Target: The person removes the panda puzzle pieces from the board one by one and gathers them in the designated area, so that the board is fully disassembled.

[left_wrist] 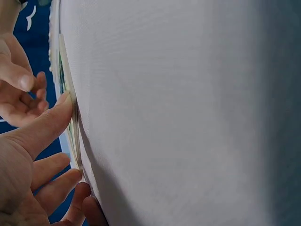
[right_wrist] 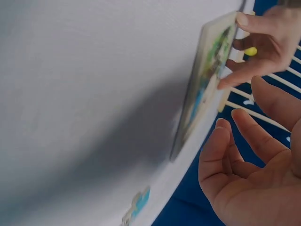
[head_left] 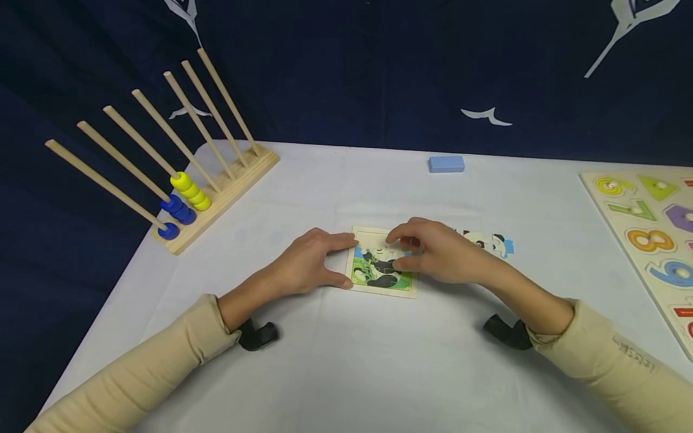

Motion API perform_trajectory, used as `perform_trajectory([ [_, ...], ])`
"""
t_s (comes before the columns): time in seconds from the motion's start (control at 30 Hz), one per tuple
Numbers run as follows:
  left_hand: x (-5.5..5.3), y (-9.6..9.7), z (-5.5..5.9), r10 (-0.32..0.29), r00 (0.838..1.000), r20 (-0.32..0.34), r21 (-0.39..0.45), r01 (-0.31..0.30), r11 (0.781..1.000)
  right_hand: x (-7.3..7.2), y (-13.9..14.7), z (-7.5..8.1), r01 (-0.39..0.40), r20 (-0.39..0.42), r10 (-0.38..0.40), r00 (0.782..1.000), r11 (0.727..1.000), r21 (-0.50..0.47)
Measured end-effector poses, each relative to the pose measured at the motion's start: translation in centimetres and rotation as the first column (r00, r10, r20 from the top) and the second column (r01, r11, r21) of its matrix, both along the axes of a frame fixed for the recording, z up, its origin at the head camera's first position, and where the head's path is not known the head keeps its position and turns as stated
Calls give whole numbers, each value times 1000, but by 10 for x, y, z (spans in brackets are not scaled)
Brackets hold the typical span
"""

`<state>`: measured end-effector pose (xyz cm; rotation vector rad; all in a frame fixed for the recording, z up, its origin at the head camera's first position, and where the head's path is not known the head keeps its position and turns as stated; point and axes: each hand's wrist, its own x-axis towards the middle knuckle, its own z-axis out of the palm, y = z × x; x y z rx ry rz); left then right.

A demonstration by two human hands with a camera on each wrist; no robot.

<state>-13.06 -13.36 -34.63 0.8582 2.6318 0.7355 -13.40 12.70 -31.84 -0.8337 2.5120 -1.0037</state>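
A small wooden panda jigsaw board (head_left: 381, 292) lies on the white table, its green lower part filled and its upper part pale. My left hand (head_left: 305, 261) rests at its left side, thumb and index finger extended, their tips at the edge. Above the board's right half hovers my right hand (head_left: 438, 249), fingers loosely bent, nothing between thumb and fingers in the right wrist view. Loose jigsaw pieces (head_left: 495, 244) with panda face parts and blue lie just beyond the right hand, which hides some of them.
At the back left stands a wooden peg rack (head_left: 233, 193) with blue and yellow beads on some rods. A light-blue block (head_left: 446, 164) sits near the table's back edge. A wooden number-and-shape board (head_left: 628, 207) lies at the right edge. Dark fabric hangs behind.
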Motion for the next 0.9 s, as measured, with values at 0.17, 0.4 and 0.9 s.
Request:
perform_trajectory([
  [0.17, 0, 0, 0, -2, 1000, 3, -27, 2, 1000, -6, -14, -7, -3, 16, 2, 1000, 999, 32],
  [0.4, 0, -1, -1, -2, 1000, -4, -30, 2, 1000, -9, -29, -13, -4, 86, -2, 996, 997, 72],
  [0.9, 2, 0, 1, 24, 999, 26, -35, -23, 999, -7, -48, -16, 33, 72, -46, 996, 985, 172],
])
